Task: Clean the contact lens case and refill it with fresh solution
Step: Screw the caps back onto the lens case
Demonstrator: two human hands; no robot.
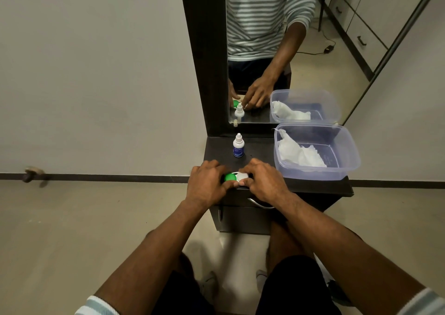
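Note:
The contact lens case (236,177) lies near the front edge of the dark dresser top, with one green cap and one white cap showing. My left hand (206,184) grips the green-cap side. My right hand (262,181) holds the white-cap side, its fingers curled around that cap. Both hands hide most of the case body. A small white solution bottle (238,146) with a blue label stands upright and capped just behind the case, apart from both hands.
A clear plastic tub (346,160) holding white tissue (298,153) sits at the right of the dresser top (260,146). A tall mirror (301,49) rises behind. A drawer handle (261,205) sits just below the front edge. Floor lies to the left.

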